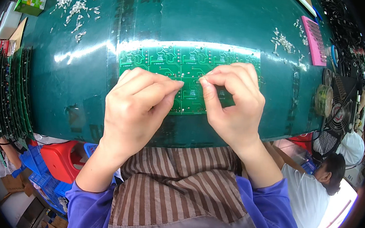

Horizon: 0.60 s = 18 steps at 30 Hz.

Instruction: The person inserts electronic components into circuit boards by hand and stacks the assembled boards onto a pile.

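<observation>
my left grip (138,104) and right grip (238,100) press fingertips together, contents unclear; a knuckle bump could shift the circuit board (190,91).

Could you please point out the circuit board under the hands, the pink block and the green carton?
Circuit board (191,90), head view: middle of its surface.
Pink block (319,62), head view: bare near end.
Green carton (31,1), head view: printed side.

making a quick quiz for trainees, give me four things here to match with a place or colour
Things:
1. circuit board
2. stool
3. apron
4. carton

Place or colour:
a. brown stripes
b. upper left of the table
c. beneath the left hand and right hand
d. red

Pairs: 1-c; 2-d; 3-a; 4-b
</observation>
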Tool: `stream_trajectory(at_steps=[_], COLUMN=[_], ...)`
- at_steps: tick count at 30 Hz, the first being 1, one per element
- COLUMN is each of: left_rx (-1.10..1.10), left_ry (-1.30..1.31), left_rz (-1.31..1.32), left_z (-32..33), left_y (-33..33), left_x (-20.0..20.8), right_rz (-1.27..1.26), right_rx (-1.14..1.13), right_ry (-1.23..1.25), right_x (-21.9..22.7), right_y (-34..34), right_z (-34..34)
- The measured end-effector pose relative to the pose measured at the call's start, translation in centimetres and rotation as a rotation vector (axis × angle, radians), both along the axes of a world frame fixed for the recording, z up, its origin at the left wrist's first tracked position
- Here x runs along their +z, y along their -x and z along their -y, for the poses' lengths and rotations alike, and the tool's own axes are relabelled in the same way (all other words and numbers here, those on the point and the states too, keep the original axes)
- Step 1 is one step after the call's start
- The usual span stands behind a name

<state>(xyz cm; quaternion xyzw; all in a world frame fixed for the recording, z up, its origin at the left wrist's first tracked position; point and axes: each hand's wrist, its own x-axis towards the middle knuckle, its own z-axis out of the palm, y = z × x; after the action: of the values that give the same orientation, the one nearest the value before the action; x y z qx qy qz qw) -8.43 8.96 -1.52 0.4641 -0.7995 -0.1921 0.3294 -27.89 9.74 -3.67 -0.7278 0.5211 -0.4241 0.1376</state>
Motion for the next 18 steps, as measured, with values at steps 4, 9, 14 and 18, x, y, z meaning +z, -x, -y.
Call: stream_trajectory(at_steps=[4,9,14,18], left_rx=[0.016,0.022,0.049,0.061], left_ry=[-0.026,-0.017,0.008,-0.014], left_rz=[0.002,0.014,0.031,0.053], left_z=[-0.1,0.1,0.1,-0.1], left_y=[0.1,0.2,0.3,0.2], left_x=[0.1,0.1,-0.2,-0.1], right_rz=[0.011,-0.032,-0.121,-0.194], right_rx=[-0.023,0.044,0.044,0.010], right_ry=[0.000,-0.008,-0.016,-0.057], right_x=[0.0,0.4,0.7,2.1], right_y=[0.0,0.8,1.0,3.2], right_z=[-0.1,0.0,-0.4,0.5])
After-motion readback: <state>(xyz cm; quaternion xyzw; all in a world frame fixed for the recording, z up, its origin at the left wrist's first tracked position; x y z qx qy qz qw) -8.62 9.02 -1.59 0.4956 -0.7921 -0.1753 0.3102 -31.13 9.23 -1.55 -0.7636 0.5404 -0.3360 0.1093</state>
